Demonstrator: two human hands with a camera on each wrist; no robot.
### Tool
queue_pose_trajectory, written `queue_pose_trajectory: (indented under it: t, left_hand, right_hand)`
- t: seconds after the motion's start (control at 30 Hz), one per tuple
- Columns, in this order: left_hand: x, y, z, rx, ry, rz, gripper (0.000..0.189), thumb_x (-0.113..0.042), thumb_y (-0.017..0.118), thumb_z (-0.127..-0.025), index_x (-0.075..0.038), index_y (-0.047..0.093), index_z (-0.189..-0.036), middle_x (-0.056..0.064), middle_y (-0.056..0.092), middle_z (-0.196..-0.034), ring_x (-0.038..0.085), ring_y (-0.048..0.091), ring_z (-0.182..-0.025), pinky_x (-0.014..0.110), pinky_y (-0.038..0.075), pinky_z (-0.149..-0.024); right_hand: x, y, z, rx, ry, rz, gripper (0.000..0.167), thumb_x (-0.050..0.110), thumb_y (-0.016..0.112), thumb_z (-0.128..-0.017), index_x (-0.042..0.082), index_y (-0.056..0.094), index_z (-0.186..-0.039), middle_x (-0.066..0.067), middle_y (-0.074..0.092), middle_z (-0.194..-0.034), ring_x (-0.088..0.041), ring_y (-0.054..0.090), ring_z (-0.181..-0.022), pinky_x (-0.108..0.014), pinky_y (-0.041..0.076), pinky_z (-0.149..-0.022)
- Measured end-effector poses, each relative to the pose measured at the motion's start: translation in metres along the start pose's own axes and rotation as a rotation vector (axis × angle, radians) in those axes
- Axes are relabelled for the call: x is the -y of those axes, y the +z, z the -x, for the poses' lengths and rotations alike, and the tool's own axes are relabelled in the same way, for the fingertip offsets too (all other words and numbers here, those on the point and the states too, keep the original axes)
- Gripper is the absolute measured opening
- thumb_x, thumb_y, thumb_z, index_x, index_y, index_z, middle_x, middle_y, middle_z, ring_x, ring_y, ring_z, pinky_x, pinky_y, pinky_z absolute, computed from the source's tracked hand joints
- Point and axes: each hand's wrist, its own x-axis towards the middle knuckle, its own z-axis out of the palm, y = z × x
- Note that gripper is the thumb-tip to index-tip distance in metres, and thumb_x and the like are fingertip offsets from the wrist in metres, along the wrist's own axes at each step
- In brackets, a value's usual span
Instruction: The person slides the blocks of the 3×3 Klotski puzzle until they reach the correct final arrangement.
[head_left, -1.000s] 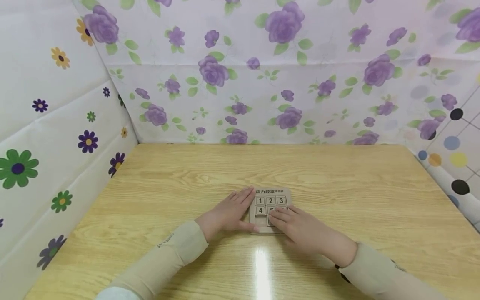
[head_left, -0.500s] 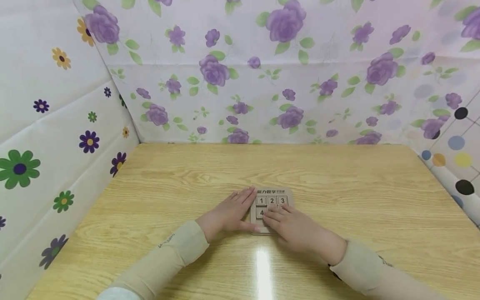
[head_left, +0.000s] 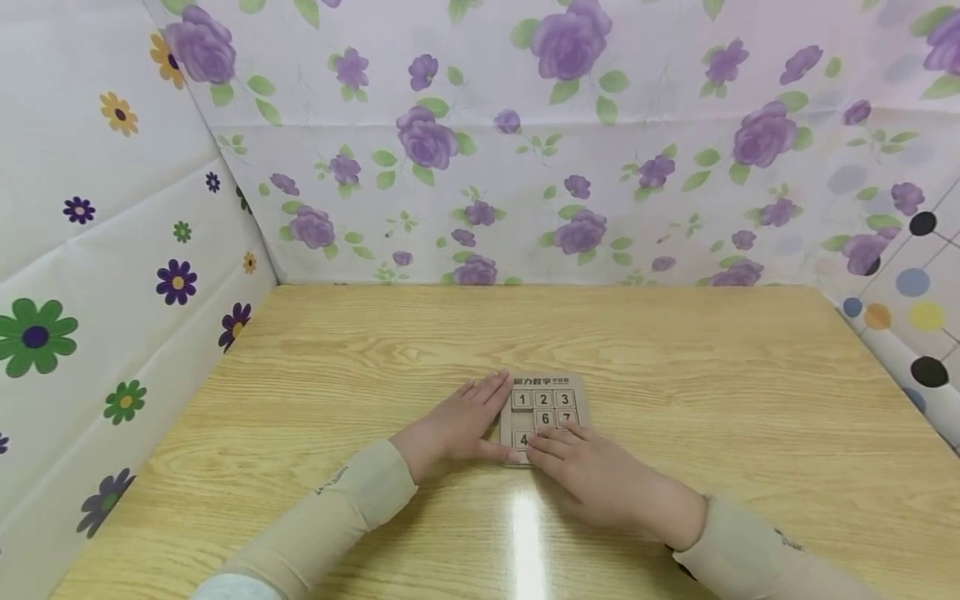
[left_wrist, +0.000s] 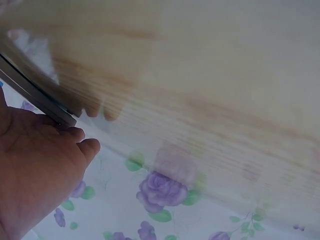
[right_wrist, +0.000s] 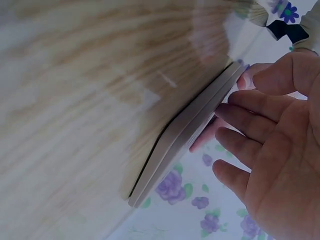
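Observation:
A beige number sliding puzzle lies flat on the table, dark lettering along its top. Tiles 1, 2 and 3 fill its upper row. In the middle row the left slot is bare, with the 6 tile and the 7 tile beside it. The 4 tile sits at lower left. My left hand rests against the puzzle's left side, fingers extended and thumb over the lower left corner. My right hand lies over the lower right, fingertips right beside the 4 tile, hiding the tiles beneath.
The wooden table reaches back to a wall covering with purple flowers. A flowered white sheet stands along the left side and a dotted one along the right.
The 4 tile has slid down from the middle row to the bottom row, leaving its slot bare. My right hand shifted left, then slightly toward me. My left hand has stayed in place.

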Motion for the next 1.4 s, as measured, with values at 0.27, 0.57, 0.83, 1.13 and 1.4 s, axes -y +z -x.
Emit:
queue_pose_trajectory:
  t: [0.27, 0.57, 0.83, 1.13, 1.4]
  left_hand:
    - [-0.001, -0.001, 0.001, 0.003, -0.001, 0.002, 0.107, -0.071, 0.051, -0.081, -0.007, 0.006, -0.153, 0.008, -0.001, -0.16, 0.023, 0.003, -0.148, 0.039, 0.007, -0.121]
    - [0.0, -0.003, 0.001, 0.002, 0.004, -0.004, 0.106, -0.071, 0.05, -0.082, -0.007, 0.005, -0.153, 0.008, -0.001, -0.161, 0.023, 0.003, -0.148, 0.039, 0.007, -0.121]
    - [0.001, 0.001, -0.002, 0.002, 0.005, -0.002, 0.107, -0.072, 0.049, -0.081, -0.007, 0.004, -0.153, 0.008, -0.001, -0.161, 0.022, 0.003, -0.148, 0.04, 0.007, -0.121]
    - [0.001, 0.001, -0.001, 0.006, 0.005, -0.004, 0.107, -0.073, 0.049, -0.081, -0.007, 0.005, -0.153, 0.009, -0.001, -0.161, 0.023, 0.004, -0.148, 0.04, 0.008, -0.121]
    - [0.002, 0.001, -0.001, 0.009, -0.001, -0.001, 0.108, -0.073, 0.049, -0.081, -0.007, 0.005, -0.153, 0.008, -0.003, -0.16, 0.023, 0.003, -0.148, 0.04, 0.008, -0.121]
  right_hand:
    - [-0.005, 0.004, -0.001, -0.027, 0.117, 0.054, 0.045, 0.018, 0.057, -0.091, -0.002, 0.054, -0.132, -0.017, 0.054, -0.136, -0.032, 0.047, -0.13, -0.049, 0.037, -0.11]
    - [-0.005, 0.005, -0.012, -0.024, 0.083, 0.041, 0.046, 0.019, 0.054, -0.093, 0.001, 0.052, -0.135, -0.014, 0.05, -0.141, -0.029, 0.045, -0.133, -0.046, 0.033, -0.113]
    - [-0.006, 0.004, -0.014, 0.023, 0.071, -0.007, 0.051, 0.021, 0.055, -0.092, 0.0, 0.048, -0.138, -0.014, 0.046, -0.144, -0.03, 0.041, -0.135, -0.048, 0.03, -0.114]
    - [-0.004, -0.001, 0.004, -0.001, 0.066, 0.023, 0.045, 0.021, 0.058, -0.091, 0.002, 0.056, -0.131, -0.014, 0.053, -0.139, -0.033, 0.045, -0.132, -0.05, 0.035, -0.111]
    - [-0.005, 0.0, 0.008, -0.006, 0.072, 0.029, 0.044, 0.02, 0.059, -0.09, 0.0, 0.057, -0.13, -0.013, 0.055, -0.136, -0.032, 0.048, -0.129, -0.051, 0.038, -0.108]
